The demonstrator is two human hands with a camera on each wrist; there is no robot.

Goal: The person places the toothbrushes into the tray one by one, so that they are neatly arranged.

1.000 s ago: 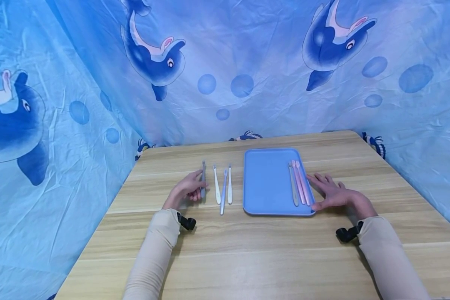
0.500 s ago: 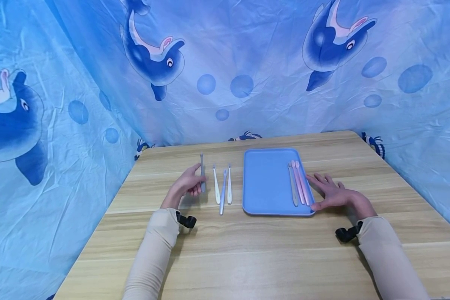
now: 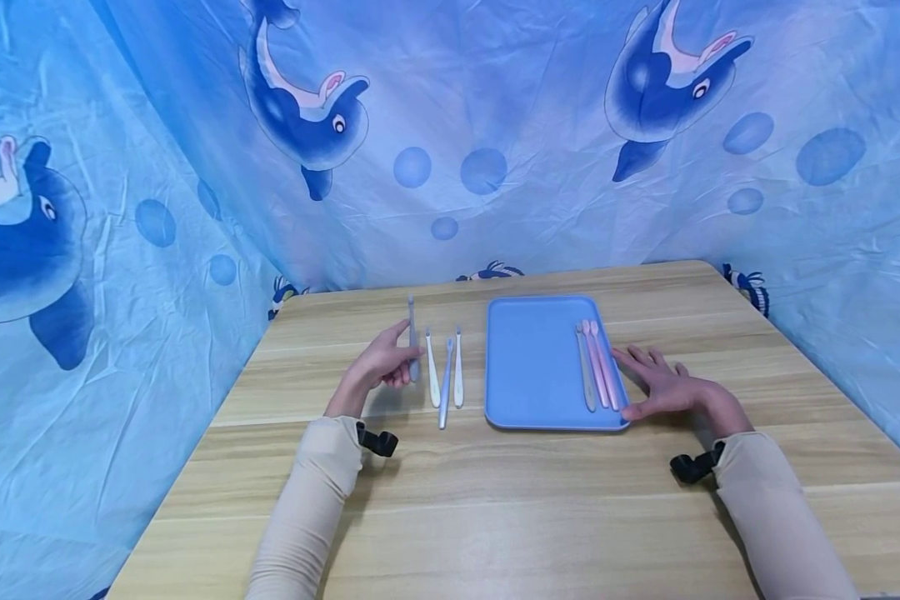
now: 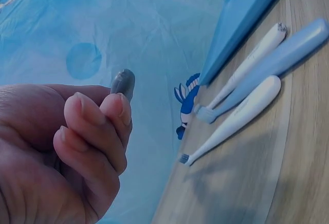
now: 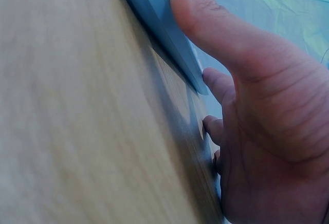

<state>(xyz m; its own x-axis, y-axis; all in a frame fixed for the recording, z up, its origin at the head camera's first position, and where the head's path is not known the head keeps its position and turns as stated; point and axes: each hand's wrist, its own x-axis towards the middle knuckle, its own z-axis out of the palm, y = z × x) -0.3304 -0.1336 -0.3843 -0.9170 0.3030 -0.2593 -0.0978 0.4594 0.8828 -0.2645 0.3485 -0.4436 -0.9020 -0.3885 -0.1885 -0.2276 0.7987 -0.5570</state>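
Watching from my remote station, I see a wooden table (image 3: 450, 517) whose far edge meets a blue curtain (image 3: 450, 212) printed with dolphins. A blue tray (image 3: 532, 358) lies right of the table's middle, nearer the far edge, with a strip of wood behind it and a broad stretch of wood grain in front, running toward the viewer. Along the tray's right edge, inside the rim, three toothbrushes lie side by side, heads toward the far edge: a pale grey toothbrush (image 3: 586, 371) and two pink toothbrushes (image 3: 598, 367). Plain blue tray floor spans from the pale grey one to the left edge. The right hand (image 3: 667, 390) has its fingers spread, thumb at the tray's near right corner and index finger at its right edge. Beyond the tray's left edge, past a narrow band of wood, three more toothbrushes lie close together on the table: a blue toothbrush (image 3: 446, 387) between two white toothbrushes (image 3: 459, 375), all with heads pointing to the far edge. Just left of them, the left hand (image 3: 378, 358) pinches a dark grey toothbrush (image 3: 413, 340) between thumb and fingers, head toward the far edge. In my left wrist view the other fingers are curled and the handle's end shows off the wood. More wood lies between this hand and the table's left edge.
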